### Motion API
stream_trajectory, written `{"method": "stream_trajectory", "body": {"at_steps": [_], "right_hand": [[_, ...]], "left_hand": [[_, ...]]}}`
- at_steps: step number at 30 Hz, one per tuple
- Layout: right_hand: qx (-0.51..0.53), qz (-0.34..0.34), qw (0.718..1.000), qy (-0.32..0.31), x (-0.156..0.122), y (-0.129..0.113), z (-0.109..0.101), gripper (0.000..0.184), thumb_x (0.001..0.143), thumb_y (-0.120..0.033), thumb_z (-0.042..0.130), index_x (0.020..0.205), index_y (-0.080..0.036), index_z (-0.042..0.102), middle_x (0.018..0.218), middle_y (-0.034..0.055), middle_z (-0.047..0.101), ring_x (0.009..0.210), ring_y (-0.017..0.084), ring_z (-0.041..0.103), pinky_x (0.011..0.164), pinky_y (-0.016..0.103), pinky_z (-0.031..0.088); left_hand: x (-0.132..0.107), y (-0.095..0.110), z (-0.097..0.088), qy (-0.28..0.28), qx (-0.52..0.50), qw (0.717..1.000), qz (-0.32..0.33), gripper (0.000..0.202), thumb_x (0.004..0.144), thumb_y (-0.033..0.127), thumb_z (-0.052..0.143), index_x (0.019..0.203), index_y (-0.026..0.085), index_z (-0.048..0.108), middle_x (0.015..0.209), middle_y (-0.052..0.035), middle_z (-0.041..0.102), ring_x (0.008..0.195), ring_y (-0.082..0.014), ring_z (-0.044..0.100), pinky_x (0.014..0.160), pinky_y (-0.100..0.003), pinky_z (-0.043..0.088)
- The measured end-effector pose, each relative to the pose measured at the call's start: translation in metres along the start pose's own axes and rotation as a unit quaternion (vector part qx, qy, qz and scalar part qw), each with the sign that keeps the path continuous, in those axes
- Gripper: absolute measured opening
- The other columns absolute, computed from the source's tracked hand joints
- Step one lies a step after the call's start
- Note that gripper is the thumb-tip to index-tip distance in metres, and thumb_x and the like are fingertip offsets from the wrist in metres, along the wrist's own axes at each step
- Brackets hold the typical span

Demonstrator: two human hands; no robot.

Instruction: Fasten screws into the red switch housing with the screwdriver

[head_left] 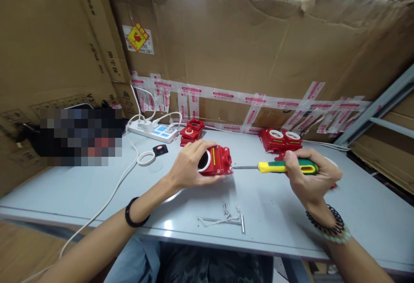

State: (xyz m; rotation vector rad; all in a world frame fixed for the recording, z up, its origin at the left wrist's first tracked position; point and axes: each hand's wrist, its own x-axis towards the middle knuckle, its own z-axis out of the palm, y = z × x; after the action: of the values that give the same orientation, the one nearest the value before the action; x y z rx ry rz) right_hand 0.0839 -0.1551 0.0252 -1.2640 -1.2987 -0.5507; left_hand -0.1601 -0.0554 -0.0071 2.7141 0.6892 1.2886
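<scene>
My left hand (pixel 189 165) is closed around a red plastic box (pixel 217 160) with a round white-rimmed opening, holding it on its side just above the table. My right hand (pixel 312 176) grips the green and yellow handle of a screwdriver (pixel 282 167). Its metal shaft points left and its tip meets the right side of the red box. Several loose screws and a white string (pixel 226 217) lie on the table in front of me, below the box.
More red boxes stand at the back centre (pixel 192 131) and back right (pixel 280 139). A white power strip (pixel 154 130) with cables, a white ring (pixel 146 158) and a small black button part (pixel 160 149) lie at the left. Taped cardboard walls (pixel 258 54) enclose the grey table (pixel 371 218).
</scene>
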Motion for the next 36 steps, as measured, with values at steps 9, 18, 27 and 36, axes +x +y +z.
{"method": "stream_trajectory", "body": {"at_steps": [9, 18, 27, 36], "right_hand": [[0.12, 0.054, 0.976, -0.174, 0.004, -0.006, 0.014, 0.008, 0.076, -0.027, 0.064, 0.075, -0.019, 0.061, 0.055, -0.0032, 0.059, 0.046, 0.011, 0.054, 0.047, 0.025, 0.044], [0.033, 0.051, 0.876, -0.478, -0.002, -0.038, 0.043, 0.02, 0.08, -0.033, 0.055, 0.074, -0.019, 0.069, 0.062, -0.0006, 0.066, 0.053, 0.012, 0.052, 0.058, 0.027, 0.041], [0.089, 0.138, 0.872, -0.461, -0.009, -0.032, 0.05, 0.016, 0.072, -0.03, 0.058, 0.071, -0.016, 0.067, 0.06, 0.0, 0.062, 0.053, 0.011, 0.049, 0.054, 0.024, 0.04], [0.114, 0.201, 0.847, -0.479, -0.015, -0.027, 0.051, 0.011, 0.07, -0.027, 0.057, 0.069, -0.017, 0.06, 0.049, -0.0057, 0.046, 0.041, 0.006, 0.037, 0.042, 0.021, 0.032]], "left_hand": [[-0.001, -0.001, -0.001, -0.003, 0.047, 0.999, -0.005, 0.065, 0.067, 0.056, 0.065, 0.115, 0.018, 0.046, 0.107, -0.0105, 0.059, 0.098, -0.0256, 0.056, 0.085, -0.04, 0.043], [-0.001, 0.004, -0.003, 0.029, 0.09, 0.995, 0.028, 0.059, 0.069, 0.053, 0.063, 0.113, 0.016, 0.048, 0.106, -0.0113, 0.061, 0.095, -0.0252, 0.058, 0.08, -0.037, 0.043], [-0.002, 0.001, 0.001, 0.027, 0.103, 0.994, 0.037, 0.061, 0.068, 0.051, 0.065, 0.115, 0.017, 0.047, 0.107, -0.0112, 0.06, 0.097, -0.0259, 0.057, 0.082, -0.038, 0.041], [-0.003, 0.002, 0.001, 0.011, 0.079, 0.996, 0.037, 0.063, 0.067, 0.056, 0.064, 0.114, 0.017, 0.048, 0.107, -0.0101, 0.061, 0.097, -0.0246, 0.057, 0.082, -0.037, 0.039]]}}
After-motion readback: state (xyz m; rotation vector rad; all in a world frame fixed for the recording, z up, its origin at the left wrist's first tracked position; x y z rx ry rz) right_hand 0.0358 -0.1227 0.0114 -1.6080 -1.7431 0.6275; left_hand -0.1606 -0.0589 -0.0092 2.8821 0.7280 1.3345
